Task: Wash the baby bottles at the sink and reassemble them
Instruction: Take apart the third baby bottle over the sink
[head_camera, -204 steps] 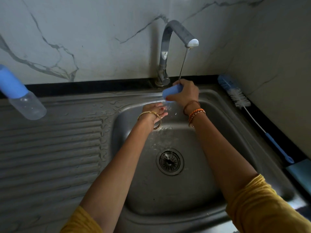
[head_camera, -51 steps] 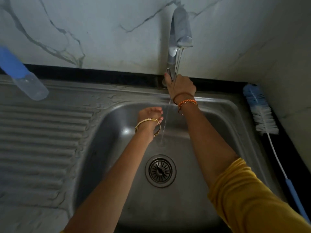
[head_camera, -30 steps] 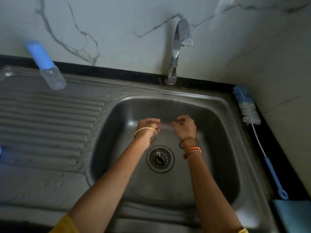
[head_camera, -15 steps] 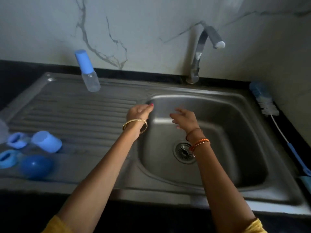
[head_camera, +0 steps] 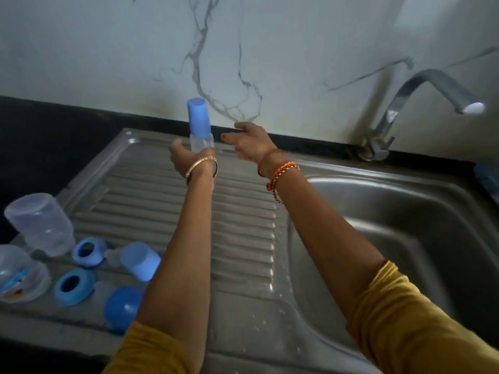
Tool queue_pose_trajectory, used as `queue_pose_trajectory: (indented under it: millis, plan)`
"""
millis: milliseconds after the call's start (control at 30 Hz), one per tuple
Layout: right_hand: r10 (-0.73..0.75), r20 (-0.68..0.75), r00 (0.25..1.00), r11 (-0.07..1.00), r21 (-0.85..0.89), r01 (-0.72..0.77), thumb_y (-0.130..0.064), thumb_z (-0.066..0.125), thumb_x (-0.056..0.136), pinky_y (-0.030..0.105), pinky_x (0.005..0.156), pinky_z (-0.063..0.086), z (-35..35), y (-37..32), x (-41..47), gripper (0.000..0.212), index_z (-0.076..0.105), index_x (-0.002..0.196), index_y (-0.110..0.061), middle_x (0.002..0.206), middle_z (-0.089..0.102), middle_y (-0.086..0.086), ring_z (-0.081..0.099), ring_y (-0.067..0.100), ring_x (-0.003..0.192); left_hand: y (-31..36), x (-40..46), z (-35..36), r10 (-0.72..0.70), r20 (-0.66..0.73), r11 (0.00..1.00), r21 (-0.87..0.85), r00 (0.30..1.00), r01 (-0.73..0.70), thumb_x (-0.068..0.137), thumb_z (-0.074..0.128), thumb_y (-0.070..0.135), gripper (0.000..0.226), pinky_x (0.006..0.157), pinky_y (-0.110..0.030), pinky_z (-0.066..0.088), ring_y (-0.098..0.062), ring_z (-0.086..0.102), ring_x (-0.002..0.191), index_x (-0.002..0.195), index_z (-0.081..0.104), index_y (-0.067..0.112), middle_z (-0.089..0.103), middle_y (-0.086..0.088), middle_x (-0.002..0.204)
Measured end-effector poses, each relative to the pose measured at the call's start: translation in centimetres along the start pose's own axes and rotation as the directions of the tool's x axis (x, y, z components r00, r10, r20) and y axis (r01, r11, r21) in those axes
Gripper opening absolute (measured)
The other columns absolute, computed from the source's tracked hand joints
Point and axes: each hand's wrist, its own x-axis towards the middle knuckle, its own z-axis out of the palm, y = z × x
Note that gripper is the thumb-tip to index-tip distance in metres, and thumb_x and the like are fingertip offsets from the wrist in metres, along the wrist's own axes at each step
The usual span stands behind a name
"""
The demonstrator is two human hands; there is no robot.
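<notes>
Item: small baby bottle, clear body, tall blue cap, upright at the back of the steel draining board, near the marble wall. Left hand curls round its lower body; whether the grip has fully closed is hidden. Right hand just beside it, fingers spread, holding nothing. Handling, judged: light, rigid plastic, probably wet and slippery; best held round the clear body, the cap taken by the other hand. Loose parts at the board's left: two blue collar rings, blue caps, clear bottle bodies. Tap not running
</notes>
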Motion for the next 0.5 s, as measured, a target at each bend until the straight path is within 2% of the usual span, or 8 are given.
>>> queue_pose_trajectory:
  millis: [100,233,300,400,500]
  plan:
    - [-0.151,-0.046,0.987,0.974,-0.176,0.141,-0.02,0.071,0.08,0.024,0.092,0.041,2.4,-1.6,3.3,0.067,0.038,0.137,-0.011,0.134,0.049,0.011,0.049,0.019,0.12,-0.8,2.7,0.0,0.037,0.04,0.997,0.064,0.999,-0.039,0.068,0.079,0.006,0.087,0.106,-0.034,0.037,-0.024,0.04,0.13,0.141,0.033,0.009,0.035,-0.009,0.145]
    - [-0.319,-0.036,0.947,0.89,-0.355,0.286,-0.025,0.074,0.077,0.03,0.1,0.036,4.9,-2.8,6.4,0.08,0.029,0.142,-0.012,0.141,0.042,0.012,0.04,0.024,0.128,-1.6,4.6,1.3,-0.028,0.11,0.987,0.16,0.993,0.01,0.066,0.083,0.015,0.096,0.107,-0.034,0.035,-0.023,0.036,0.133,0.144,0.028,0.013,0.033,-0.007,0.148]
    - [-0.354,-0.026,0.935,0.85,-0.426,0.31,-0.026,0.071,0.08,0.03,0.1,0.036,5.9,-2.8,7.7,0.074,0.031,0.141,-0.012,0.14,0.044,0.011,0.042,0.024,0.126,-1.9,5.3,2.0,0.02,0.134,0.964,0.261,0.991,-0.055,0.071,0.077,0.014,0.078,0.104,-0.037,0.039,-0.026,0.043,0.128,0.138,0.037,0.009,0.043,-0.009,0.14]
    - [-0.394,-0.045,0.918,0.837,-0.429,0.338,-0.019,0.064,0.086,0.03,0.098,0.038,6.5,-2.3,8.6,0.052,0.044,0.133,-0.01,0.132,0.052,0.01,0.048,0.025,0.12,-2.1,6.0,2.7,0.208,0.131,0.877,0.413,0.969,-0.244,0.079,0.066,0.015,0.04,0.089,-0.032,0.044,-0.028,0.055,0.112,0.116,0.056,0.003,0.06,-0.013,0.117]
    - [-0.409,-0.079,0.909,0.857,-0.376,0.353,-0.015,0.064,0.085,0.027,0.094,0.039,5.5,-2.0,8.1,0.046,0.049,0.128,-0.009,0.128,0.054,0.009,0.05,0.023,0.116,-2.5,5.9,2.7,0.244,0.078,0.866,0.431,0.967,-0.253,0.072,0.073,0.013,0.036,0.078,-0.027,0.044,-0.025,0.057,0.106,0.105,0.06,0.004,0.064,-0.01,0.109]
